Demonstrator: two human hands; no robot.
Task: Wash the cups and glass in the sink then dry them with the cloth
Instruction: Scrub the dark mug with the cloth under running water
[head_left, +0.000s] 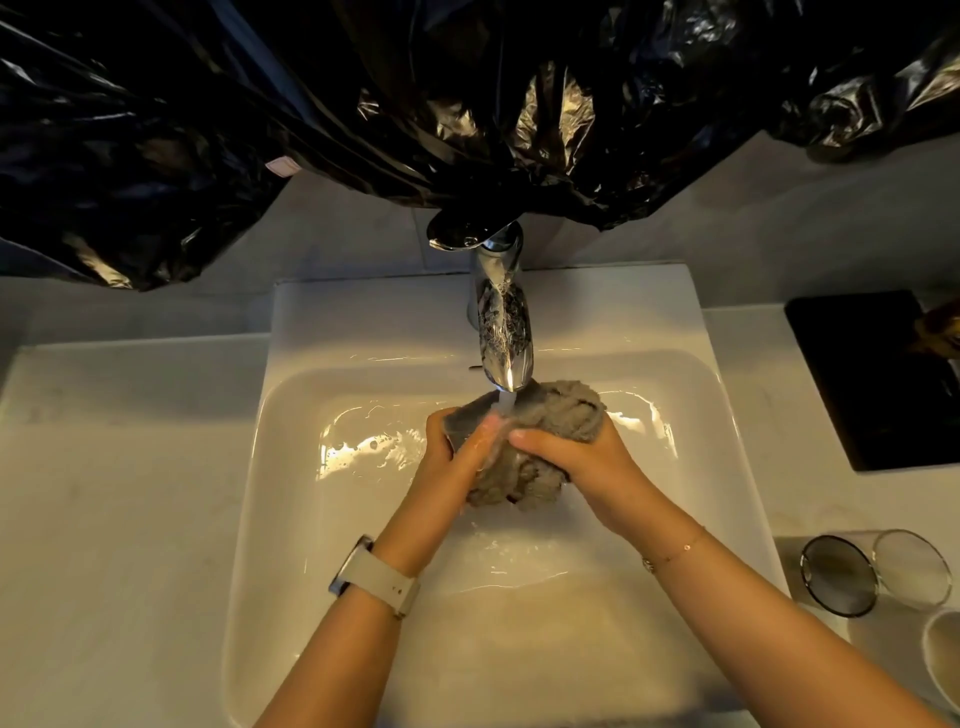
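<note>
- The left hand (457, 457) has its fingers curled round the left side of a grey cloth (524, 447), thumb on top near the falling water.
- The right hand (576, 457) grips the same cloth from the right, fingers wrapped over its front and pointing left, knuckles up.
- The cloth is bunched into a wet-looking lump between both hands, held above the basin of the sink (311, 519) and not resting on its floor.
- A stream of water (506, 402) falls from the spout of the chrome tap (501, 317) onto the top of the cloth, right between the two hands.
- The left wrist wears a pale watch (371, 574); the right wrist has a thin bracelet (675, 553).
- The white sink has a wet, shining bottom, with ripples to the left of the hands and below them.
- On the counter (104, 493) to the right of the sink, a clear glass (878, 571) lies on its side, its mouth facing the sink.
- Just beside the glass, at the lower right edge of the view, part of a white cup (943, 660) shows; the rest is cut off.
- A black tray (862, 374) sits farther back on the right side of the counter.
- Black plastic sheeting (363, 104) hangs over the wall behind the tap, covering its top.
</note>
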